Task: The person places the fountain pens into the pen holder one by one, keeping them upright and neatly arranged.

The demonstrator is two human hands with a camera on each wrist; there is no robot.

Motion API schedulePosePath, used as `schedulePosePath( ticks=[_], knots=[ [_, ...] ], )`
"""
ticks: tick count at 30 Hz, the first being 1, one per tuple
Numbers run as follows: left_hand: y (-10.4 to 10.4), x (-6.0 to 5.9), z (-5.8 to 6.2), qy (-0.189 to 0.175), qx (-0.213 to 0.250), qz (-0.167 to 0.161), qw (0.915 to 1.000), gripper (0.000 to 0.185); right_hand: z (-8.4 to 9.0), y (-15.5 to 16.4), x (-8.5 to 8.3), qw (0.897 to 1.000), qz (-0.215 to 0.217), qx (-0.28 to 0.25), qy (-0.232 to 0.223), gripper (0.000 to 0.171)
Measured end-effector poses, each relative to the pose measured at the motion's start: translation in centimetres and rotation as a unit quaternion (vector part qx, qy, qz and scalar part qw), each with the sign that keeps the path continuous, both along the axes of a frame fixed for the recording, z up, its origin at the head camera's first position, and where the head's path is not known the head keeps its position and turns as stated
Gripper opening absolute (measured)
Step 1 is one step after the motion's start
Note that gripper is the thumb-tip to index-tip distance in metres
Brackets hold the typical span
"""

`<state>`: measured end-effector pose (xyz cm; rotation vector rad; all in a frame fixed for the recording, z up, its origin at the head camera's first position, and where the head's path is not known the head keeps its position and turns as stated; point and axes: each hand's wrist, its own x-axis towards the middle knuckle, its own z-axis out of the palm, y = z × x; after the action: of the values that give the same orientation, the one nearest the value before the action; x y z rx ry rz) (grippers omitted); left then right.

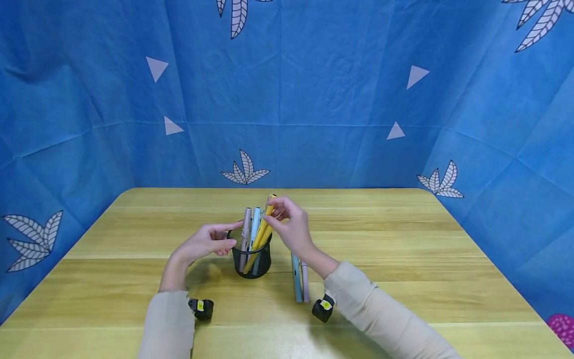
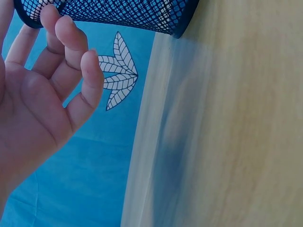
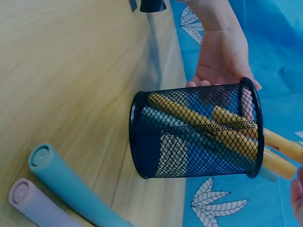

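Observation:
A black mesh pen holder (image 1: 253, 264) stands upright on the table. Inside it lean a mauve pen (image 1: 246, 229), a light blue pen (image 1: 256, 224) and a yellow pen (image 3: 203, 125). My left hand (image 1: 208, 242) holds the holder's left side near the rim, its fingertips against the mesh in the left wrist view. Above the opening, my right hand (image 1: 291, 227) pinches a second yellow pen (image 3: 279, 143) by its upper part. That pen's lower end is inside the holder. Only fingertips of the right hand show in the right wrist view.
A teal pen (image 1: 297, 279) and a lilac pen (image 1: 305, 284) lie side by side on the wooden table (image 1: 403, 279), right of the holder and beneath my right forearm. A blue patterned cloth (image 1: 341, 99) hangs behind the table. Something pink (image 1: 561, 326) shows at the far right.

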<state>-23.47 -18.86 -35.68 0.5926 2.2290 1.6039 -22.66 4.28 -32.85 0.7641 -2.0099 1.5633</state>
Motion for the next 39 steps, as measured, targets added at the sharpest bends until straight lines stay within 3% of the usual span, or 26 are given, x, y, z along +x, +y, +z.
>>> schedulePosePath(
  ticks=[6, 15, 29, 39],
  knots=[
    [0.0, 0.0, 0.0, -0.002, 0.003, 0.0, 1.0, 0.053, -0.4, -0.1, 0.1, 1.0, -0.012, 0.021, 0.011, 0.021],
    [0.0, -0.1, -0.1, -0.006, 0.003, 0.005, 1.0, 0.051, -0.8, -0.1, 0.1, 0.998, -0.015, 0.06, 0.031, 0.041],
    [-0.1, -0.1, -0.1, -0.005, 0.013, -0.004, 0.9999, 0.055, -1.1, -0.1, 0.2, 0.996, -0.016, 0.085, 0.025, 0.034],
    [0.0, 0.0, 0.0, -0.006, 0.007, 0.003, 0.9999, 0.049, -1.7, -0.3, 0.2, 0.993, -0.022, 0.109, 0.045, 0.018]
  ],
)
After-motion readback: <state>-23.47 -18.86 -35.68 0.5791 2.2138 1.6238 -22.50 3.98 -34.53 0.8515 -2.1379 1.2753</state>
